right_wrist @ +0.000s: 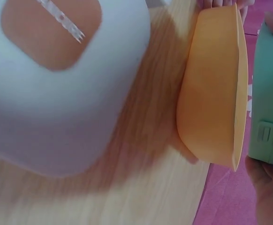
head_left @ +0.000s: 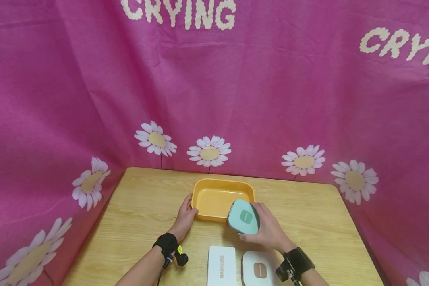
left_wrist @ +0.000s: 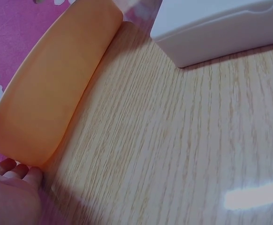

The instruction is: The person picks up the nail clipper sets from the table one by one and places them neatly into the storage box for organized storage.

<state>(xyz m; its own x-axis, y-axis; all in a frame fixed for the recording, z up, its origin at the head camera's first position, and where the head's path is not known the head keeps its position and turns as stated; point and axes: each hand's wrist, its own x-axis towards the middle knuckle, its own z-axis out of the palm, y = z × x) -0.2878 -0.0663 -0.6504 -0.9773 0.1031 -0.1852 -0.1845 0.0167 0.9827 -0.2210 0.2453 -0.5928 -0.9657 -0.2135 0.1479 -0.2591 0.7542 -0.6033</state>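
Note:
A yellow plastic bin [head_left: 211,218] stands on the table, its inside bare where it shows. My left hand [head_left: 184,219] holds its left end, the thumb at the near side and the fingers round the far side. My right hand [head_left: 269,228] grips a mint-green case [head_left: 238,224] with rounded corners and a darker green label. The case is held tilted above the bin's near right corner. In the right wrist view, a small latch shows on the side of the green case [right_wrist: 263,93], which is apart from the bin [right_wrist: 211,89].
Near the front edge lie a white box [head_left: 221,254] marked MANICURE and, right of it, a white rounded case [head_left: 249,274] with a brown label. The wooden table [head_left: 139,198] is backed by a pink curtain [head_left: 254,99] with printed daisies.

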